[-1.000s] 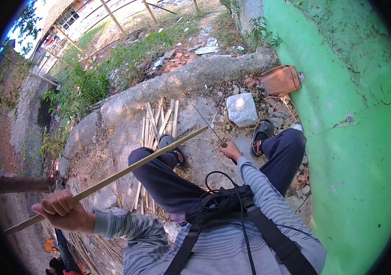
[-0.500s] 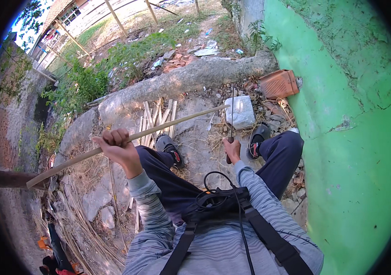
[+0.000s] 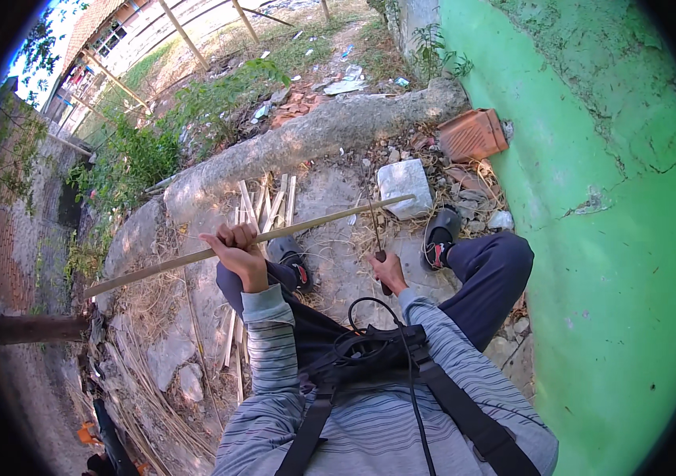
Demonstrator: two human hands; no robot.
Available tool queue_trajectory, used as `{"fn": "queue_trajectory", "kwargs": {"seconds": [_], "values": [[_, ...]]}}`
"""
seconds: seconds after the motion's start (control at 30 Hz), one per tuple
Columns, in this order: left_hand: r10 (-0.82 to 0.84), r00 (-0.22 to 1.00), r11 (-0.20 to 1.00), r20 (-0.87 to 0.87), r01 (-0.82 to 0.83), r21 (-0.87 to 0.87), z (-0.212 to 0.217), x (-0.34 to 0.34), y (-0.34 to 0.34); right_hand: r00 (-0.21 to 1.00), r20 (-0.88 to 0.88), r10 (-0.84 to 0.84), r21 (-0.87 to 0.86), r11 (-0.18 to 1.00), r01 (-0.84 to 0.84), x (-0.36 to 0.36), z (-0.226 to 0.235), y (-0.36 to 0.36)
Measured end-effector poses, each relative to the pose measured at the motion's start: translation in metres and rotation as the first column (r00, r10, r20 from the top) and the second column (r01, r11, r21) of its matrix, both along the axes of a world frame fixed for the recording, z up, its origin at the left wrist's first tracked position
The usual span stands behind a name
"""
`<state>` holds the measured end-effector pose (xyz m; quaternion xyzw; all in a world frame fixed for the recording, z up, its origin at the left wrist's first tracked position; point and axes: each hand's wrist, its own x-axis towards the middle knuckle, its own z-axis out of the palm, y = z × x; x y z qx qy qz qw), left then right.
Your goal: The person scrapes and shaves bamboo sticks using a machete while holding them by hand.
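A long pale strip of bamboo or wood slants across my lap, gripped in my left hand with the fingers curled round it. Its far right end lies in front of a whitish stone block. My right hand is closed on the dark handle of a knife, whose thin blade points away from me. Blade and strip cross near the strip's right end; whether they touch I cannot tell. Several split strips lie on the ground beyond my left foot.
A green wall runs along my right side. An orange roof tile leans by it amid rubble. Beyond my feet lies a low concrete ridge. Long thin strips are on the ground at lower left, near a dark post.
My left hand has moved to the right with the strip, whose right end now reaches past the blade. The knife has shifted left and toward me, its blade tilting further left.
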<state>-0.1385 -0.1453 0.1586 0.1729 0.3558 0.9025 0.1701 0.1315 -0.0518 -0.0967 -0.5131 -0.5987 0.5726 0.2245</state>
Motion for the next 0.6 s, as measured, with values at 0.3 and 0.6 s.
{"fn": "queue_trajectory", "kwargs": {"seconds": [0.3,0.6], "values": [[0.146,0.987,0.987,0.07,-0.14,-0.084,0.0,0.008,-0.002,0.97,-0.015,0.241,0.34,0.914,-0.222,-0.023,0.034,-0.007],[0.143,0.986,0.987,0.082,-0.136,-0.081,-0.009,0.007,-0.004,0.998,0.066,0.007,0.123,0.992,-0.015,-0.015,-0.007,0.012]]}}
